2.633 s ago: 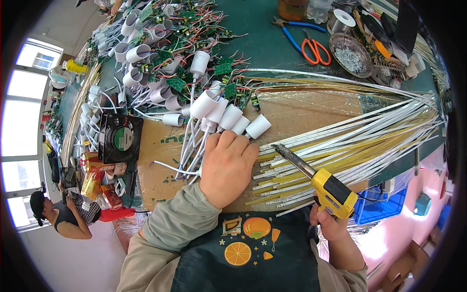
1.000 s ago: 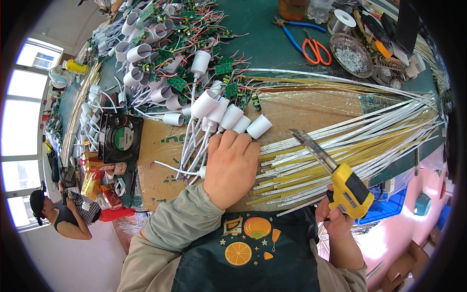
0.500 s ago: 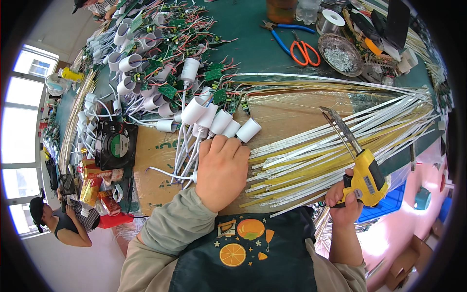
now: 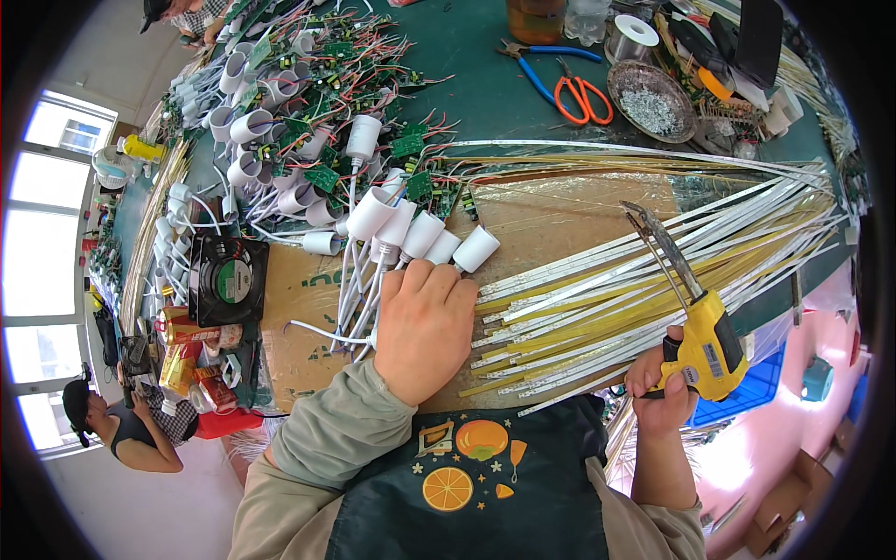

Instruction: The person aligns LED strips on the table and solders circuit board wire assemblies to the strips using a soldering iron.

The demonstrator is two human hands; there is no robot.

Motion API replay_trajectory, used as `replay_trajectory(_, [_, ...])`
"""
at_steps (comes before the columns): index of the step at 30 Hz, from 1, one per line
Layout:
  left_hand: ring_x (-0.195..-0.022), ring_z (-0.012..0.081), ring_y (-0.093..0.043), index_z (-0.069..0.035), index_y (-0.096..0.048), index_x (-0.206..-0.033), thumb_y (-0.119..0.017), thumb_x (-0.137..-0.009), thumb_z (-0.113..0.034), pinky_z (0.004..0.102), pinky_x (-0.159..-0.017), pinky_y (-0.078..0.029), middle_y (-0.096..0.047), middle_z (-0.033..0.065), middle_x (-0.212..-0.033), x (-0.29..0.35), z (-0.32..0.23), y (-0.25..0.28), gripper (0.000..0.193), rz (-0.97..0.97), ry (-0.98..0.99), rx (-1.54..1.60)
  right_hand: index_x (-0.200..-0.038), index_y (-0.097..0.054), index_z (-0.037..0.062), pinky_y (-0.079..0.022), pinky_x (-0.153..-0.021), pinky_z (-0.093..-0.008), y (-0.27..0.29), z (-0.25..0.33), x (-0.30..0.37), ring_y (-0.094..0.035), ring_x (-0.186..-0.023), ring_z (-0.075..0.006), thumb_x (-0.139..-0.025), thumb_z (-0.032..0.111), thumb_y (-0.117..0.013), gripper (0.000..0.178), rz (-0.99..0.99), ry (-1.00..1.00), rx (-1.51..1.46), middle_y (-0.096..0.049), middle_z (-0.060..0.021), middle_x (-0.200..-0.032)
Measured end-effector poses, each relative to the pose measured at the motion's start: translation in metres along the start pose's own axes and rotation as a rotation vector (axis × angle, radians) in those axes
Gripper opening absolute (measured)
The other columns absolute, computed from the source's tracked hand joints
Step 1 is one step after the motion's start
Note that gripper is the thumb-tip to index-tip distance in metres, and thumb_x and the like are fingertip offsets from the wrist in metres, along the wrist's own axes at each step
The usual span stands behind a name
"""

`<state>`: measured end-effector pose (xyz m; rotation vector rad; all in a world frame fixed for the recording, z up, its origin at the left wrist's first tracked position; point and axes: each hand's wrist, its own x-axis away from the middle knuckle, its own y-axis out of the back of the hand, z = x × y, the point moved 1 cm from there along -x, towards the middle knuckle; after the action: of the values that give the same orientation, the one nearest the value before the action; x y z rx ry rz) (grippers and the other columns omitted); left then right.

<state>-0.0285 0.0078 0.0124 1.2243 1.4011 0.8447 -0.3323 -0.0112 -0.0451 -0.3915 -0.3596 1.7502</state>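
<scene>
My right hand (image 4: 661,387) is closed round the handle of a yellow and black soldering gun (image 4: 714,347). The gun's long metal tip points up and away, above a fan of white and yellow LED strips (image 4: 579,322). My left hand (image 4: 425,327) rests back up with bent fingers at the left ends of those strips. White cables (image 4: 359,289) run close beside it and partly under it; its fingertips and whatever they hold are hidden. Just beyond its knuckles lie several white cylindrical lamp caps (image 4: 425,233) with cables attached.
A heap of white caps and green circuit boards (image 4: 322,177) fills the far left. A black fan (image 4: 227,280) stands left of the cardboard (image 4: 294,350). Blue-handled pliers (image 4: 541,75), orange-handled scissors (image 4: 584,101), a bowl of bits (image 4: 653,101) and a wire spool (image 4: 633,37) lie far right.
The soldering gun has shifted very slightly to the right in my right hand. My left hand holds its place; the whole view has moved a little.
</scene>
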Motion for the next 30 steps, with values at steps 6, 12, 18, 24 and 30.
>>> replay_trajectory(6, [-0.085,0.0252,-0.057,-0.011,-0.069,-0.091,-0.072,-0.081,-0.009,0.0397,-0.077,-0.041,-0.061,0.0026,-0.087,0.000,-0.001,0.001,0.010,0.021,-0.003,-0.021,-0.138,-0.041,-0.0038,-0.044,-0.047,-0.0264,0.002,-0.002,0.001,-0.049,-0.054,-0.0132,-0.097,0.036,-0.067,0.062,0.001,0.012,-0.032,-0.050,-0.0041,-0.070])
replay_trajectory(12, [-0.085,0.0274,-0.057,-0.009,-0.066,-0.093,-0.069,-0.081,-0.006,0.0408,-0.077,-0.041,-0.061,0.0045,-0.088,-0.014,-0.001,0.015,0.013,0.002,-0.061,0.001,-0.138,-0.042,-0.0035,-0.045,-0.047,-0.0273,0.001,-0.005,0.002,-0.050,-0.053,-0.0140,-0.096,0.036,-0.069,0.064,-0.020,0.031,-0.075,-0.051,-0.0042,-0.069])
replay_trajectory(18, [-0.086,0.0288,-0.058,-0.009,-0.064,-0.093,-0.064,-0.082,-0.005,0.0408,-0.075,-0.041,-0.062,0.0066,-0.090,-0.089,0.012,0.039,0.011,-0.112,-0.151,-0.256,-0.137,-0.042,-0.0036,-0.045,-0.047,-0.0279,0.003,-0.004,0.002,-0.051,-0.053,-0.0146,-0.094,0.036,-0.071,0.065,-0.032,0.023,-0.092,-0.051,-0.0044,-0.069])
replay_trajectory(24, [-0.090,0.0272,-0.062,-0.009,-0.069,-0.088,-0.063,-0.079,-0.005,0.0426,-0.079,-0.045,-0.067,0.0062,-0.087,-0.126,0.045,0.013,0.011,0.116,-0.117,-0.474,-0.138,-0.042,-0.0042,-0.045,-0.047,-0.0288,0.001,-0.003,0.003,-0.050,-0.053,-0.0153,-0.095,0.034,-0.069,0.064,-0.031,0.021,-0.111,-0.051,-0.0051,-0.069])
replay_trajectory(30, [-0.092,0.0260,-0.064,-0.009,-0.072,-0.089,-0.066,-0.082,-0.011,0.0433,-0.080,-0.045,-0.068,0.0064,-0.088,-0.128,0.041,0.021,0.009,0.157,-0.121,-0.485,-0.139,-0.043,-0.0029,-0.045,-0.050,-0.0309,-0.001,-0.001,0.002,-0.051,-0.057,-0.0156,-0.088,0.033,-0.079,0.071,-0.067,-0.067,-0.159,-0.051,-0.0042,-0.069])
